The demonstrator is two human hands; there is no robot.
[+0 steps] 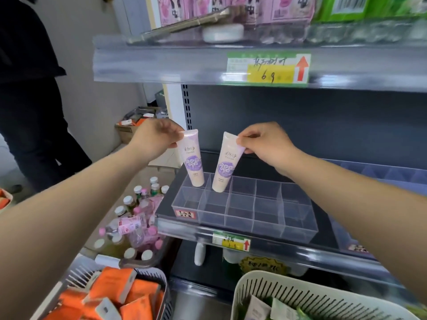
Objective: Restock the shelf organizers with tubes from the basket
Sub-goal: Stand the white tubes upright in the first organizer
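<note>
Reaching forward with both bare forearms stretched out and angled inward, the person holds one tube in each hand above the middle shelf [231,162]. The left hand [157,139] is turned palm-down with the wrist nearly straight. Its fingers [178,137] pinch the flat crimped top of the left tube [191,162], which hangs almost upright, cap end down. The right hand [263,144] is bent slightly at the wrist, knuckles up. Its thumb and curled fingers [242,140] pinch the crimped top of the right tube [225,165], which leans with its top toward that hand.

Both tubes are pale with a purple label. Their lower ends sit at the back row of the clear organizer [245,211] on the shelf: the left tube at the leftmost compartment, the right tube at the one just beside it. Whether either cap touches the compartment floor cannot be told.

A white slotted basket [288,294] sits below the right forearm, its contents only partly in view. A grey basket [159,280] of orange packs is at lower left, with a crate of bottles [131,222] beyond it. A person [30,88] in dark clothing stands at far left. A price tag [268,68] is fixed to the upper shelf's edge.
</note>
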